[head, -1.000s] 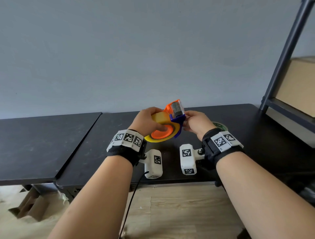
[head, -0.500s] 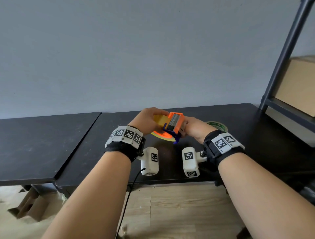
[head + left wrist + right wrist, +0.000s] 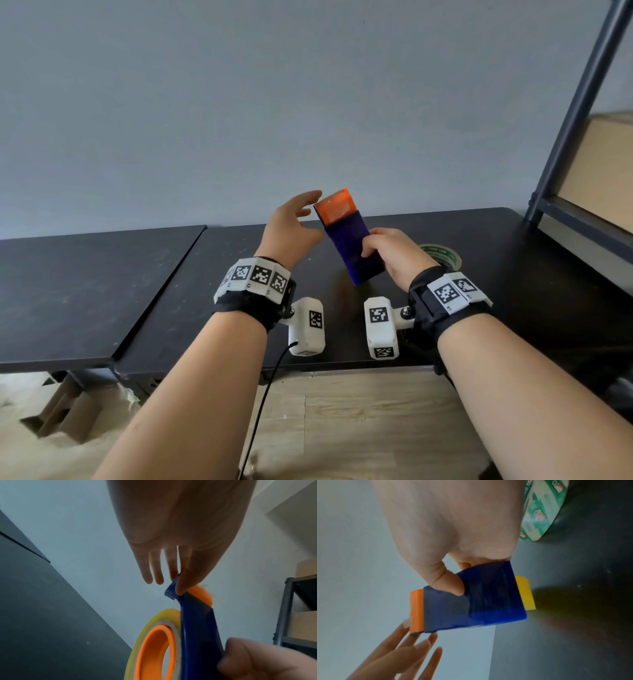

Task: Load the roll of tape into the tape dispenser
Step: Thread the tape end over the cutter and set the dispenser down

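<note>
mostly loaded: roll on the hub, tape end unconfirmed

item 1, tape dispenser (image 3: 349,243): blue body with orange front end, held up off the table (image 3: 479,240) between the two hands, orange end tilted up and away. the right hand (image 3: 394,257) grips the blue body, thumb curled over its flat back and fingers round the far side.

item 2, roll of tape (image 3: 154,635): yellowish, seated around the orange hub (image 3: 154,649) on the side of the dispenser facing the left hand, as the left wrist view shows. this step reads as done.

item 3, left hand (image 3: 291,233): fingers straight and spread, holding nothing; one fingertip touches the blue edge just behind the orange end.

item 4, green patterned roll (image 3: 440,255): lies on the table just beyond the right hand, untouched.

remaining, by judgement: whether the tape end is threaded over the front roller cannot be told; likely the last step, with the left hand placed for it.
</note>
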Available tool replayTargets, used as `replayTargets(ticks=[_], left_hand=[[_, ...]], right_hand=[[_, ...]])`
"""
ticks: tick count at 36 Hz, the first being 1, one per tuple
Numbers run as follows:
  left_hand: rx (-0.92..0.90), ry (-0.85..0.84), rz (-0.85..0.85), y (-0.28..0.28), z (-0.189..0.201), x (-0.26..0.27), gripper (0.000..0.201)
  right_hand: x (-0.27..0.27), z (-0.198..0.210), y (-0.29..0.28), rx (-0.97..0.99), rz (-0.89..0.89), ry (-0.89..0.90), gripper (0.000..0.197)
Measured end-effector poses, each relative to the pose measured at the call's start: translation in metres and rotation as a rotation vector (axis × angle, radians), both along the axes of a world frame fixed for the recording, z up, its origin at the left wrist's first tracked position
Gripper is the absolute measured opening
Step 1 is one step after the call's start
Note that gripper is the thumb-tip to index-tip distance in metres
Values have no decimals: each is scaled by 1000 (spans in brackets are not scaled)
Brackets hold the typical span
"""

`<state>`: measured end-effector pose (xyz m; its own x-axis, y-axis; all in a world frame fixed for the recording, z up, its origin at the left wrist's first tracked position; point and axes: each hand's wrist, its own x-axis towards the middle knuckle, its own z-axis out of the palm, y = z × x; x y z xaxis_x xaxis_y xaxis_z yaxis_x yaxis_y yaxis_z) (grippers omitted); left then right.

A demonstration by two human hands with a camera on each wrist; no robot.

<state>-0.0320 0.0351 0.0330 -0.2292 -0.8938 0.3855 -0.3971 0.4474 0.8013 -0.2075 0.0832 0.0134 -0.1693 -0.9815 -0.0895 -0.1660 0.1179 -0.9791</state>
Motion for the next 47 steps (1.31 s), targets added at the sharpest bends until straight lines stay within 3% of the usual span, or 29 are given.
replayTargets(ticks=[3, 11, 13, 19, 24, 28, 32, 38, 47], left_hand=[[-54, -16, 21, 2, 2, -4, 64], [-239, -233, 111, 3, -2, -8, 54], [-238, -260, 126, 3, -4, -8, 54], [-231, -253, 163, 4, -3, -6, 47], [-163, -94, 313, 2, -3, -3, 25], [-50, -55, 287, -3, -2, 1, 41], [30, -139, 187, -4, -3, -4, 53], [165, -171, 177, -8, -16, -4, 46], [294, -355, 122, -21, -35, 11, 33]], right_hand=[[2, 1, -2, 0, -21, -3, 32], [9, 4, 0, -34, -6, -33, 14], [9, 3, -2, -44, 3, -32, 19], [9, 1, -5, -56, -3, 24, 29], [9, 3, -9, -83, -52, 75, 27], [10, 8, -13, -99, -46, 170, 28], [14, 12, -17, -135, -44, 320, 28], [17, 10, -26, -118, -32, 536, 39], [20, -10, -50, -52, 33, 847, 32]])
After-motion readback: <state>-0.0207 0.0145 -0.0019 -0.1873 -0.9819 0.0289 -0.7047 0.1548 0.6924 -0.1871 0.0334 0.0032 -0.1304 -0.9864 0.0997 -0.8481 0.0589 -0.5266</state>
